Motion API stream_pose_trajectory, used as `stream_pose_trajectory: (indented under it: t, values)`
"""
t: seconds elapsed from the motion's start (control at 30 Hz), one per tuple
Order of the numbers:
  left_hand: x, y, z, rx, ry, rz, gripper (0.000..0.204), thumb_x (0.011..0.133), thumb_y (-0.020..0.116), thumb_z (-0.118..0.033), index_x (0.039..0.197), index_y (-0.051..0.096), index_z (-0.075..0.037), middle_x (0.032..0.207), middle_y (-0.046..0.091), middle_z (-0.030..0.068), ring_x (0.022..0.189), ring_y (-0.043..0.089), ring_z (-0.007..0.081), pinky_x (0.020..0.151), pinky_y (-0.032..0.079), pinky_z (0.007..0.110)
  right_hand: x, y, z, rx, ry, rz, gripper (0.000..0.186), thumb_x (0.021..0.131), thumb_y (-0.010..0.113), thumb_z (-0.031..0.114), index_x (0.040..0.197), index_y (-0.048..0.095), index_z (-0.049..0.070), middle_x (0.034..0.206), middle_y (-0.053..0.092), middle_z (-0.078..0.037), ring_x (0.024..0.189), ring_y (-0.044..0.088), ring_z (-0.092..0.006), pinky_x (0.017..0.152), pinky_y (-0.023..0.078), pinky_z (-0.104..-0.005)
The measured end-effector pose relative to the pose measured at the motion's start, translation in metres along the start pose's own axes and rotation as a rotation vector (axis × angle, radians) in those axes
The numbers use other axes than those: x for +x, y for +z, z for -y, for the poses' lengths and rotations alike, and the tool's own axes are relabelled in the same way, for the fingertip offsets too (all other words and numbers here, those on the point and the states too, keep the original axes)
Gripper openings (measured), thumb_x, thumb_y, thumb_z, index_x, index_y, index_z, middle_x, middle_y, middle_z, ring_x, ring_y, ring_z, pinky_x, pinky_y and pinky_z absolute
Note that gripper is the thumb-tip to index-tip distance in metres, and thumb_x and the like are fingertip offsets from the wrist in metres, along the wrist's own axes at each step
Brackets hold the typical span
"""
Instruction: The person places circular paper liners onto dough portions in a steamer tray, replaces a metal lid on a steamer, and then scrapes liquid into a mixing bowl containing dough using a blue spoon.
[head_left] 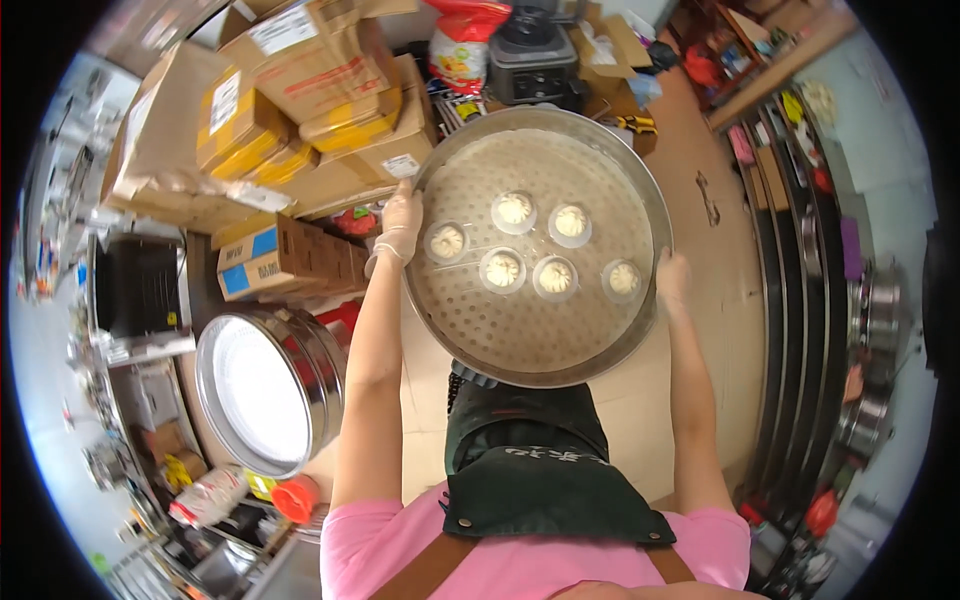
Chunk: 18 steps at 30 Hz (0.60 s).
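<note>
Out in front of me I carry a wide round metal steamer tray [510, 335] with a perforated bottom and a raised rim. My left hand [400, 222], in a thin clear glove, grips its left rim. On the opposite side my right hand [673, 277] is closed on the rim, its fingers partly hidden behind the tray. Several pleated white buns [514, 208] sit on small round papers across the tray. One bun [447, 240] lies close to the left rim, and another [623, 277] lies towards the right.
Stacked cardboard boxes [300, 75] fill the far left. A black appliance [535, 65] stands beyond the tray. At left is a stack of round metal steamers [318, 370] with a white lining. Dark shelves [795, 330] run along the right, beside tan floor [725, 300].
</note>
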<state>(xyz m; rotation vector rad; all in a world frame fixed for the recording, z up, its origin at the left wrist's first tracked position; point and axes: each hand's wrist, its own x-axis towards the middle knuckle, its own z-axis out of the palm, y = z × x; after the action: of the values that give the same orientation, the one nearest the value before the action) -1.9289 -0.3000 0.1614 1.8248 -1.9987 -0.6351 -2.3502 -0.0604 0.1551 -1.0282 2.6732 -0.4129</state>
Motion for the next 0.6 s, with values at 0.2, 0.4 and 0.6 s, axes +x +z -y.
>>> stream_pose_trajectory:
  t: [0.2,0.4,0.6]
  values:
    - [-0.092,-0.022,0.034,-0.769,-0.246,-0.087,0.067,0.091,0.062,-0.030,0.144,0.030,-0.005,0.137,0.047,0.0202,0.124,0.047,0.0279,0.101,0.040,0.038,-0.014,-0.026,0.039,0.089,-0.095,0.046,0.041,0.090,0.055,0.024,0.119,0.054,-0.005,0.110,0.060,-0.029,0.104,0.058,-0.0422,0.088,0.045,-0.0467]
    - [-0.280,-0.010,-0.008,-1.096,-0.622,-0.024,0.100,0.082,0.072,-0.039,0.149,0.006,-0.003,0.146,0.028,0.0234,0.134,0.032,0.0330,0.109,0.031,0.044,0.020,-0.032,0.103,-0.058,-0.694,-0.195,0.060,0.079,0.071,0.022,0.129,0.047,-0.001,0.133,0.049,-0.022,0.125,0.043,-0.0376,0.101,0.037,-0.0456]
    - [-0.314,0.032,-0.057,-1.361,-0.821,-0.251,0.087,0.080,0.073,-0.010,0.145,0.016,0.000,0.119,0.057,0.0198,0.105,0.058,0.0233,0.094,0.046,0.034,0.040,-0.004,0.137,-0.206,-0.886,-0.332,0.066,0.075,0.073,0.023,0.131,0.047,0.000,0.133,0.049,-0.019,0.125,0.044,-0.0343,0.101,0.038,-0.0445]
